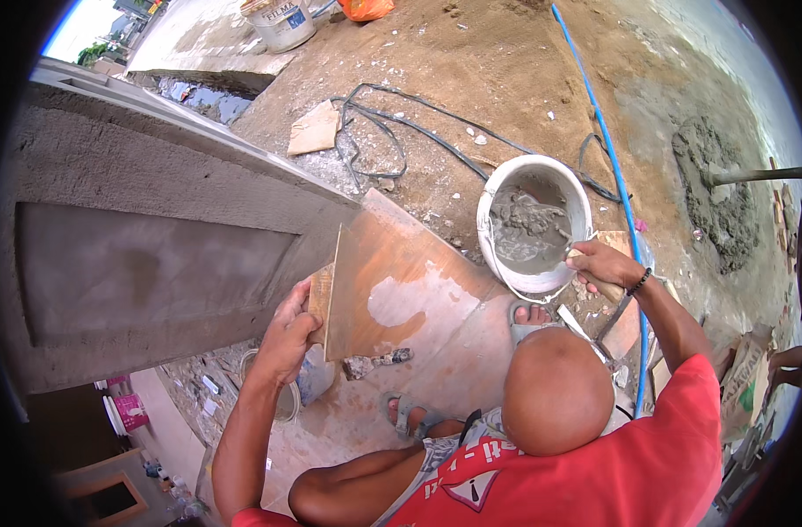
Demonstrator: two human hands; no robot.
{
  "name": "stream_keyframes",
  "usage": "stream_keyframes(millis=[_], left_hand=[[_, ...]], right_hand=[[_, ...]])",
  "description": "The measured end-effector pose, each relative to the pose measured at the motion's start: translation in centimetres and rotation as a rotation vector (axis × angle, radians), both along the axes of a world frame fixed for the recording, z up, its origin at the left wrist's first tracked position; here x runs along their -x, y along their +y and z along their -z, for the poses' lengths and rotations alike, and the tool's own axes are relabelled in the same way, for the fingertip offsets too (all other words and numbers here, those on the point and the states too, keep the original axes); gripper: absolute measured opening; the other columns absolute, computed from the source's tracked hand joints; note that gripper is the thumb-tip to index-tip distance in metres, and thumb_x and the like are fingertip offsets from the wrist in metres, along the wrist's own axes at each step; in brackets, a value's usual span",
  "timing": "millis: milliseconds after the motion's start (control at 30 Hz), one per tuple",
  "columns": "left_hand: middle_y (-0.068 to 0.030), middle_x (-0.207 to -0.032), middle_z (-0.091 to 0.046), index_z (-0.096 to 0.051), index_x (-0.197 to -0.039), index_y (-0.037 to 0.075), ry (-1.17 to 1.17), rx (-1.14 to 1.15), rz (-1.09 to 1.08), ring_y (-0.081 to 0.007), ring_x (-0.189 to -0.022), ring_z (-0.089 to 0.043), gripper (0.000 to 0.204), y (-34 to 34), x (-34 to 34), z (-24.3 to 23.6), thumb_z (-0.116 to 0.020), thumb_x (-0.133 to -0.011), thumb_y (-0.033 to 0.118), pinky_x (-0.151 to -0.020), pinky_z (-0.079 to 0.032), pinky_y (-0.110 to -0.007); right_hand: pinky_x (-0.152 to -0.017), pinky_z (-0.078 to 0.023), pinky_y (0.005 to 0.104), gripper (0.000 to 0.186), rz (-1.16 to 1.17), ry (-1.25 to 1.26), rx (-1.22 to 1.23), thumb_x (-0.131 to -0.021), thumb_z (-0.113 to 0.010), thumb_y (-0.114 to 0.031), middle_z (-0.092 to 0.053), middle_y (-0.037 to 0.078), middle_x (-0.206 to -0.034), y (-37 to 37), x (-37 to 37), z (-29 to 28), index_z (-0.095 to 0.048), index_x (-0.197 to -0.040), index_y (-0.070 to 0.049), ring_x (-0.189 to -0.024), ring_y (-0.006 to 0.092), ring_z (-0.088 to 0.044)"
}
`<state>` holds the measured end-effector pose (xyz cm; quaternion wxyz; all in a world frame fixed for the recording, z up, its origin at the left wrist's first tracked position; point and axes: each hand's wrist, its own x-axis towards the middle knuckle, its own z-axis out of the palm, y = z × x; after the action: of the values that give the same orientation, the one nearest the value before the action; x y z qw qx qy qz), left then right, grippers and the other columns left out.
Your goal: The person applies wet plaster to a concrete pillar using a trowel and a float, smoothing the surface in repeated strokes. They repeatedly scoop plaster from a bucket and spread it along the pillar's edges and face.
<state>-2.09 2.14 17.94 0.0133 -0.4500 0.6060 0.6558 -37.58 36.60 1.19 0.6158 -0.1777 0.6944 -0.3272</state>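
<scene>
My left hand [289, 332] is closed round the yellowish wooden block of a thin wooden board [334, 303], held upright and seen nearly edge-on beside the grey wall. At the right rim of a white bucket [580, 204], my right hand [605, 265] is wrapped round a wooden-handled tool [608, 291]. Its working end is hidden, so I cannot tell its kind. Wet grey mortar [528, 227] fills the lower part of the bucket. Below the upright board, a mortar-crusted brush or scraper-like tool [375, 362] lies on the ground.
A plastered low wall [155, 193] with a recessed panel runs along my left. A blue hose [607, 132] and black cable [436, 156] cross the ground. A mortar heap [717, 193] with a long handle lies at right. Another bucket [287, 402] stands beneath my left forearm.
</scene>
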Motion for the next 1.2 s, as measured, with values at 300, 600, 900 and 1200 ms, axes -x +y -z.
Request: stream_keyframes(millis=[300,600,900,1200], left_hand=[[-0.0101,-0.129,-0.057,-0.038,-0.145,0.003,0.348,-0.564,-0.049,-0.0189,-0.111,-0.061,0.063,5.6,12.5,9.0,-0.036,-0.082,0.005,-0.096,-0.052,-0.035],[-0.0073,-0.122,-0.064,-0.049,-0.133,0.006,0.405,-0.769,-0.279,-0.02,-0.107,-0.065,0.038,10.1,14.3,13.8,-0.043,-0.105,0.03,-0.094,-0.053,-0.037],[-0.0074,-0.124,-0.063,-0.051,-0.133,0.008,0.425,-0.903,-0.297,-0.0232,-0.109,-0.064,0.04,10.6,13.0,16.0,-0.042,-0.104,0.034,-0.094,-0.053,-0.043],[-0.0093,-0.129,-0.061,-0.054,-0.133,0.011,0.396,-1.09,-0.376,-0.0275,-0.114,-0.061,0.04,13.8,15.4,18.0,-0.041,-0.102,0.033,-0.097,-0.051,-0.047]], right_hand=[[-0.059,-0.053,0.041,0.038,-0.231,0.513,0.055,-0.092,-0.06,-0.027,-0.064,0.021,-0.075,0.4,-0.4,-4.4,-0.059,-0.112,0.005,-0.056,0.0291,-0.064],[-0.077,-0.057,0.0454,0.014,-0.943,1.061,-0.098,-0.075,-0.062,-0.011,-0.072,0.021,-0.083,-4.5,0.8,0.2,-0.073,-0.076,-0.002,-0.084,0.0369,-0.072],[-0.064,-0.055,0.0463,0.031,-0.66,0.854,0.137,-0.087,-0.058,-0.022,-0.067,0.025,-0.081,1.0,3.5,1.2,-0.066,-0.104,0.003,-0.066,0.0344,-0.069],[-0.053,-0.046,0.0249,0.038,0.174,0.149,0.358,-0.094,-0.058,-0.023,-0.058,0.003,-0.076,4.7,-1.5,-6.4,-0.057,-0.125,0.0,-0.055,0.0084,-0.055]])
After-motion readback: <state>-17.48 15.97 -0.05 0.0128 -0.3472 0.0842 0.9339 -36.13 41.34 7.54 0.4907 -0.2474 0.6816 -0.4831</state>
